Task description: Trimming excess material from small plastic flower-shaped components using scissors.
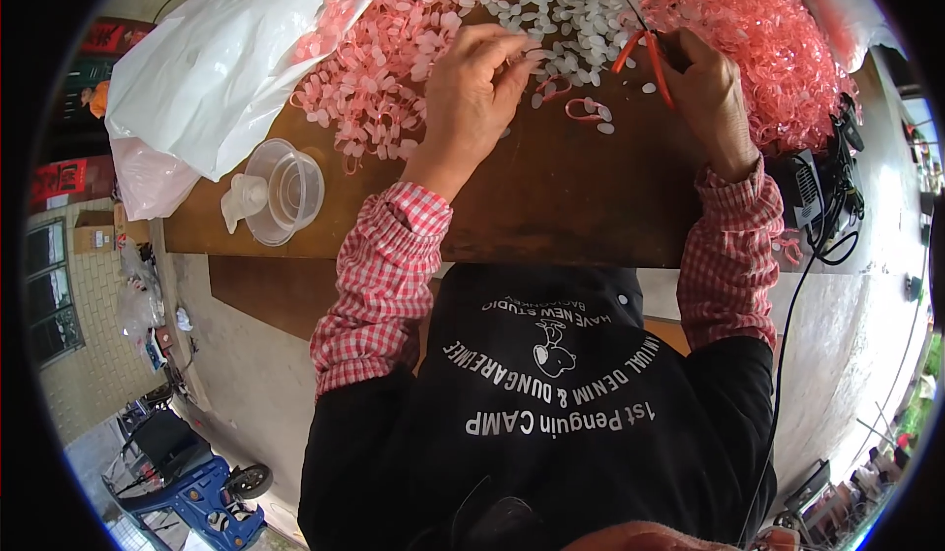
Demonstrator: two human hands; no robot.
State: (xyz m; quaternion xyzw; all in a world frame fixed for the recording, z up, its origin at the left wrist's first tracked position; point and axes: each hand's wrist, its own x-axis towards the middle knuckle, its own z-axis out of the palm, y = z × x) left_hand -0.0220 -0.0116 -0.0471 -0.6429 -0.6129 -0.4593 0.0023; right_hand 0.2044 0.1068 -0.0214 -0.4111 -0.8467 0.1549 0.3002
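My left hand [473,96] is held over the table with thumb and fingertips pinched together. Something small and pale shows at the fingertips, too small to make out. In my right hand [701,88] is a pair of red-handled scissors [656,66], its thin dark blades pointing up and to the left. Between the hands lie a few loose pink plastic loops [583,110] with pale oval tabs. Beyond them spreads a pile of whitish oval plastic bits [581,29]. Pink plastic pieces with oval ends [379,68] are heaped behind my left hand.
A large tangled heap of pink plastic pieces [758,49] fills the table's right. To the left are a white plastic bag [217,78] and a round clear tub [295,192]. Black cables [837,187] hang at the right edge of the brown table [571,206].
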